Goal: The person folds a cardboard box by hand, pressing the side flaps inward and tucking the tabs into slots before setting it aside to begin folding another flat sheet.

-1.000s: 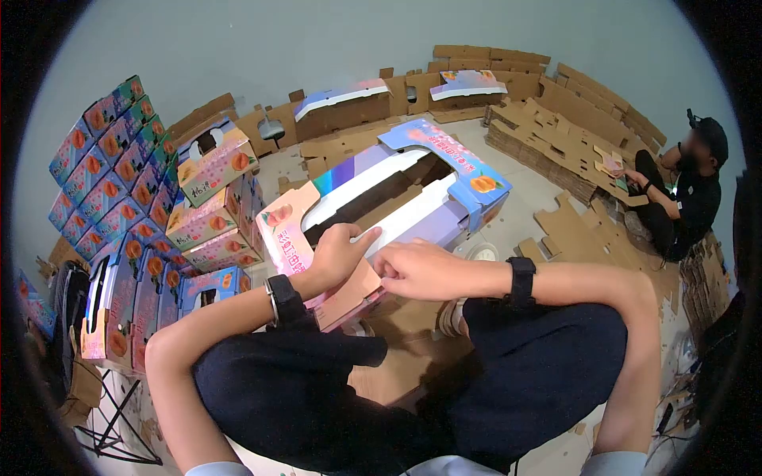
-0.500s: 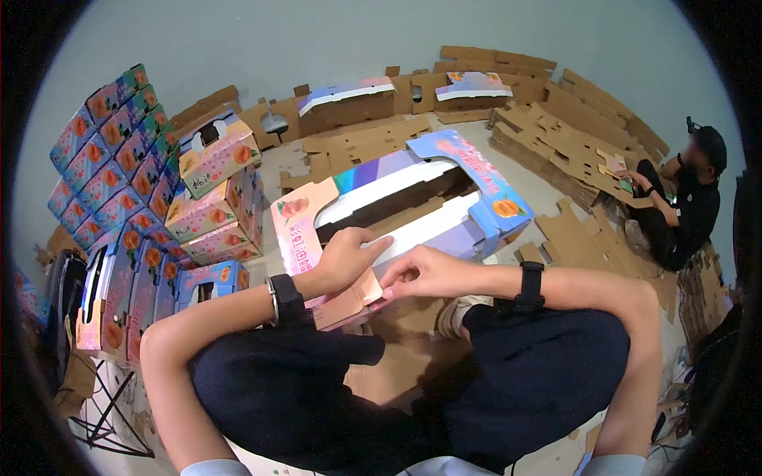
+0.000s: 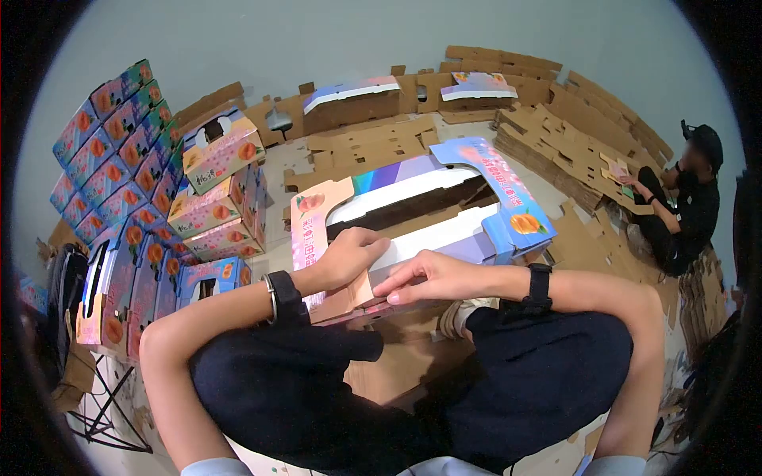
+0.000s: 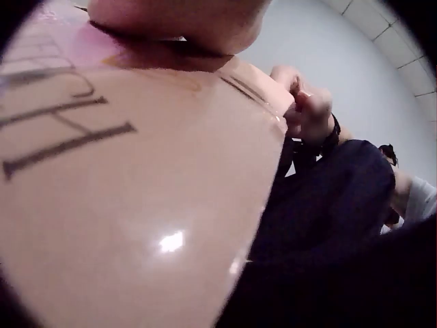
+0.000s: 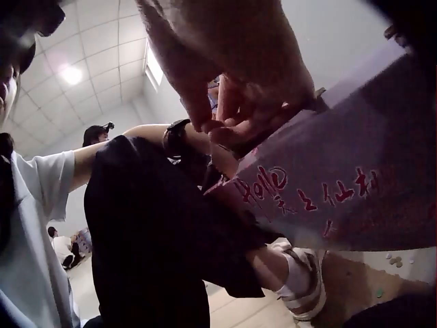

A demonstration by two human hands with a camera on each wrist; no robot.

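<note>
A printed cardboard carton (image 3: 468,235) with a long opening along its top sits tilted in front of my knees. It has a peach-coloured end at left and a blue end at right. My left hand (image 3: 341,260) grips the near left corner, its thumb lying along the white top strip. Beneath that hand, the peach-coloured end flap (image 3: 337,303) reaches toward me. My right hand (image 3: 429,276) pinches the flap's edge at the corner with thumb and forefinger. In the right wrist view its fingertips (image 5: 217,127) meet at the corner, above the carton's lettered side.
Finished-looking printed cartons (image 3: 111,163) are stacked at left, with peach-coloured ones (image 3: 218,206) beside them. Flat brown cardboard sheets (image 3: 548,147) lie in piles at the back and right. At far right a person (image 3: 690,198) sits among the sheets.
The carton has shifted rightward and slightly nearer in the head view. My right fingers have pressed the small corner flap in against the side. My left hand keeps its grip.
</note>
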